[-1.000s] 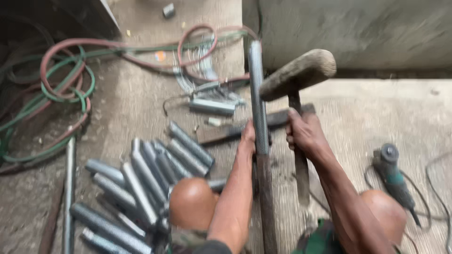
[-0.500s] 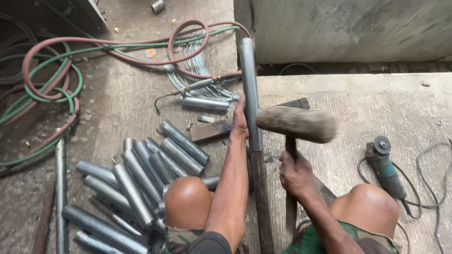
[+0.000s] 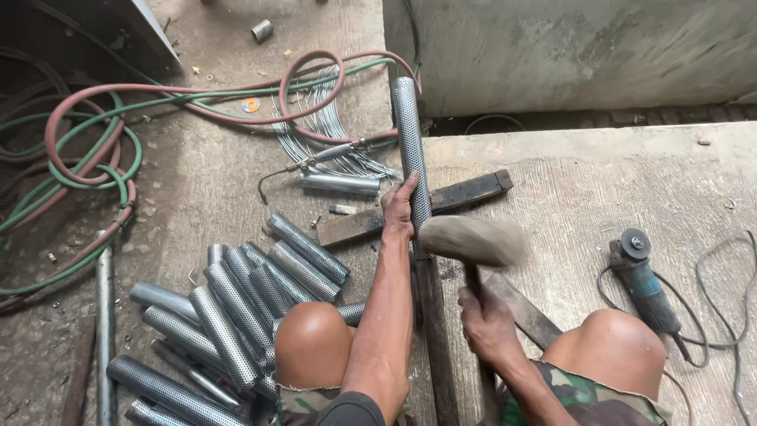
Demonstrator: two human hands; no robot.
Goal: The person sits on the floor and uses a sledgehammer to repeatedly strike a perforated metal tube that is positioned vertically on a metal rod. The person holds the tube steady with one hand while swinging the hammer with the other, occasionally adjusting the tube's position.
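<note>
My left hand (image 3: 399, 207) grips a long perforated metal tube (image 3: 408, 134) that lies lengthwise over a dark flat steel bar (image 3: 470, 192) on the concrete. In my right hand (image 3: 487, 322) is the handle of a wooden mallet (image 3: 471, 241); its blurred head sits low against the tube, just right of my left hand. Both my knees show at the bottom of the view.
A pile of several short perforated tubes (image 3: 236, 308) lies on the ground to the left. Red and green hoses (image 3: 87, 150) coil at the far left, with a bundle of thin wires (image 3: 315, 126) behind. An angle grinder (image 3: 643, 280) with cord rests on the right slab.
The mallet has swung down from a raised position onto the tube. My right hand dropped lower and nearer my knee. My left hand kept its hold on the tube.
</note>
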